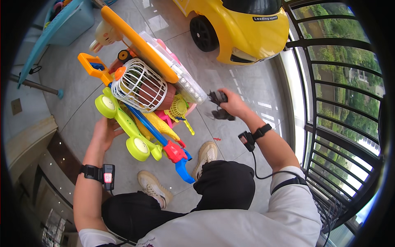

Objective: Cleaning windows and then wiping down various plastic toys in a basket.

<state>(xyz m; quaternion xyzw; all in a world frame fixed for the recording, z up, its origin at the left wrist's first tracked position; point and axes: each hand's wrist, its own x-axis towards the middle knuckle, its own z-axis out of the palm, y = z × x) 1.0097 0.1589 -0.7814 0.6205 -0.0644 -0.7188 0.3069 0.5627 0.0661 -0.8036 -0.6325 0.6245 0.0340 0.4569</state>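
My right hand (233,103) grips a blurred dark grey object (218,96), and a second dark piece (223,115) hangs just below it. To its left is a piled heap of toys in a container with a pink rim. My left hand (104,132) is at the heap's near left side, with some fingers hidden behind a lime-green toy with two round ends (132,131). Whether those fingers grip anything is hidden. On top lie a white plastic cage (140,85), a blue toy grabber (148,123) with an orange handle, a yellow sieve-like toy (178,106) and an orange board (140,44).
A yellow ride-on toy car (256,34) stands beyond the heap, near black window railings (342,83). At upper left are a light blue bin (72,23) and a metal leg (46,87). A small red piece (217,139) lies on the tiled floor by my shoe (207,152).
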